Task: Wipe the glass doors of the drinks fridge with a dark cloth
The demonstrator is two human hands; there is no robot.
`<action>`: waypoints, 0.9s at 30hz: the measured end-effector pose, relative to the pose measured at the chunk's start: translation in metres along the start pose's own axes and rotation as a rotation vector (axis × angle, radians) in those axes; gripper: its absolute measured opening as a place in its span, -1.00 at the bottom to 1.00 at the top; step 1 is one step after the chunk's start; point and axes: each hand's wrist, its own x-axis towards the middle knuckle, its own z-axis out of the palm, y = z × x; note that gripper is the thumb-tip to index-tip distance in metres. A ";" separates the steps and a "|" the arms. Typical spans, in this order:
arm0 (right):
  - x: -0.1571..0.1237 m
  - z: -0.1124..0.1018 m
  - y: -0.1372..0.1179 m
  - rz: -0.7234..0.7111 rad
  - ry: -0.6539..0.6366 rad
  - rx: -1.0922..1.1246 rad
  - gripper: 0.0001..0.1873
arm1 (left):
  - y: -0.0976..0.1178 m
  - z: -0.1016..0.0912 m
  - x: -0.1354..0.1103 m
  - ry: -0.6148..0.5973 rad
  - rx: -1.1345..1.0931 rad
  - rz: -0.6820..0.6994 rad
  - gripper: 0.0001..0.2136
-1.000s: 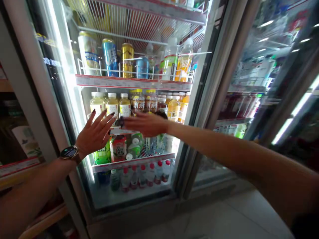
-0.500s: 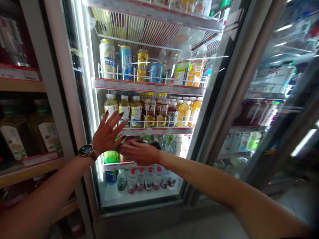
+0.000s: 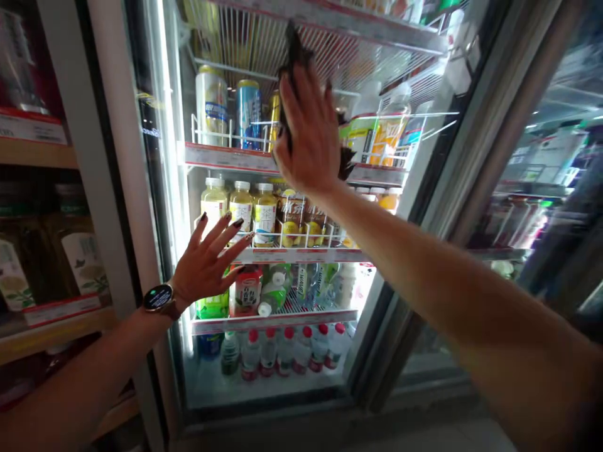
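We have our right hand (image 3: 306,132) raised high, fingers together and nearly straight, its palm turned toward the glass door of a lit drinks cooler (image 3: 174,188). A dark, ragged thing (image 3: 294,53) shows above its fingertips, with more of it (image 3: 346,162) poking out beyond its outer edge; it may be a cloth, though the hand hides most of it and we cannot tell whether the fingers grip it or only press it to the glass. Lower and to the left, our left hand (image 3: 207,270), with a round smartwatch (image 3: 159,297) on its wrist, is spread wide and holds nothing, its dark-nailed fingers reaching up toward the same pane. Behind the glass, cans (image 3: 248,110) stand level with our right hand, and yellow-labelled bottles (image 3: 240,210) sit just above the left fingertips. Red-capped bottles (image 3: 268,351) stand well below both hands. Left of our left wrist, a wooden shelf (image 3: 38,150) carries dark bottles (image 3: 19,270). With a soft thing on glass, we do best to keep the palm flat and the pressure even.
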 end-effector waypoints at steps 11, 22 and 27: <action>-0.212 0.008 -0.092 -1.114 -0.533 0.174 -0.38 | -0.006 -0.003 0.002 -0.135 -0.051 -0.010 -0.31; -0.034 -0.031 0.100 0.131 0.071 -0.102 -0.31 | 0.001 0.000 -0.001 -0.224 -0.002 0.095 -0.41; -0.176 -0.003 -0.003 -0.207 -0.242 0.023 -0.26 | 0.000 -0.001 0.003 -0.247 -0.010 0.089 -0.41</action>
